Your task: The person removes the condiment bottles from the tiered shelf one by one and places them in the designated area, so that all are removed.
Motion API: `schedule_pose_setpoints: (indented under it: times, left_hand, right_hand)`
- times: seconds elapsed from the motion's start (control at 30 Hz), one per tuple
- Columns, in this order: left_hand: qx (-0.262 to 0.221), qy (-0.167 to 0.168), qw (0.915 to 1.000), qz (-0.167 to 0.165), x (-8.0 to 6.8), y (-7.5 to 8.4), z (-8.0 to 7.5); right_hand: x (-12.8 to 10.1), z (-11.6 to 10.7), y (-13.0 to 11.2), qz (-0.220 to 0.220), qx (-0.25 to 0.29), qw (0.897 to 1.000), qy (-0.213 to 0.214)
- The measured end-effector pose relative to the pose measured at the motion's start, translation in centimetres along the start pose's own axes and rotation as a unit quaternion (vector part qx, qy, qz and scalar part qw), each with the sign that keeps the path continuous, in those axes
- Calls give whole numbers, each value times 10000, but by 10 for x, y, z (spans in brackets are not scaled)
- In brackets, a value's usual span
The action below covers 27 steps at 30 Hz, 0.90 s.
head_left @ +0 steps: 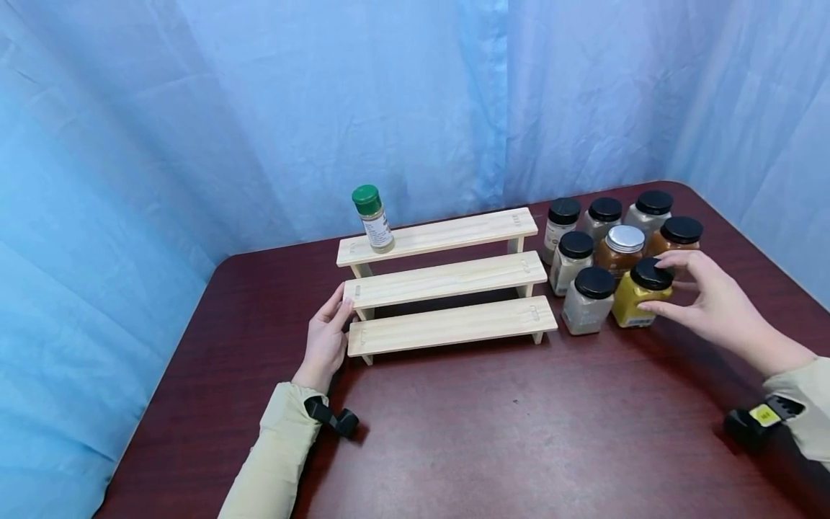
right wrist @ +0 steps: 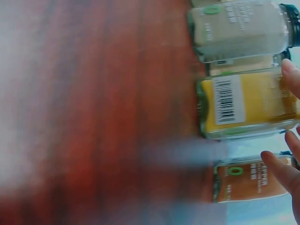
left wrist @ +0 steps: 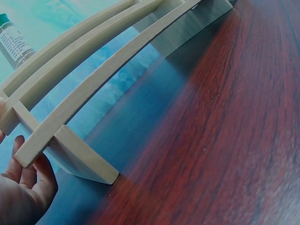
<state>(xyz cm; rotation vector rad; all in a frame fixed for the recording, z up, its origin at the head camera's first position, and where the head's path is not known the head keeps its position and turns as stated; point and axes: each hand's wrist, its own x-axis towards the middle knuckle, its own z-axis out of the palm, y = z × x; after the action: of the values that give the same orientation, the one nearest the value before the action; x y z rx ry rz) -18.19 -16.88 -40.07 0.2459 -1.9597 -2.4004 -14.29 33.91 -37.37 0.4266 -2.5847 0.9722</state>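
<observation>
A dark red wood-grain worktop [head_left: 493,440] carries a three-step pale wooden rack [head_left: 447,285], seen from above, with blue cloth hung behind it. The left hand [head_left: 327,339] lies at the rack's left end, fingers nearly straight and touching the ends of the lower and middle steps; it grips nothing. Its sleeve and a black wrist strap trail toward the near edge. On the far left of the top step a green-capped spice bottle [head_left: 373,218] stands upright, well apart from both hands.

Just right of the rack, eight jars crowd together. At the near corner of the cluster stands the yellow spice jar [head_left: 640,294], black-lidded and upright on the worktop. The right hand [head_left: 707,303] reaches in from the right, thumb at the jar's front and fingertips curved over its lid; the fingers are spread wide around it and have not closed on it. Immediately left sits a grey-filled jar [head_left: 588,300]; behind are a silver-lidded brown jar [head_left: 621,251] and an orange-brown jar [head_left: 674,238], which hem the yellow one in on two sides.

The right wrist view is heavily blurred across its left half, showing only jar sides and fingertips at the frame edge. The left wrist view shows the rack's underside cropped, with the palm partly cut off.
</observation>
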Motion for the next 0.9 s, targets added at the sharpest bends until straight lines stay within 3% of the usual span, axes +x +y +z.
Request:
schedule_pose_setpoints:
  times: [0.13,0.33,0.43,0.7,0.9]
  left_hand:
    - [26,-2,10000,-33,0,0,-1]
    - [24,-4,10000,-28,0,0,-1]
    - [-22,-8,10000,-6,0,0,-1]
    - [-73,6,10000,-39,-1,1,0]
    - [-63,35,9999,-79,-1,1,0]
  right_hand:
    - [5,-4,-5,-30,11,10000,88]
    - [9,-13,-17,617,318,9972,276]
    - [13,-18,-24,690,508,9955,391]
    - [25,-19,-47,324,1365,9889,498]
    - [31,-13,-65,-360,2639,9633,324]
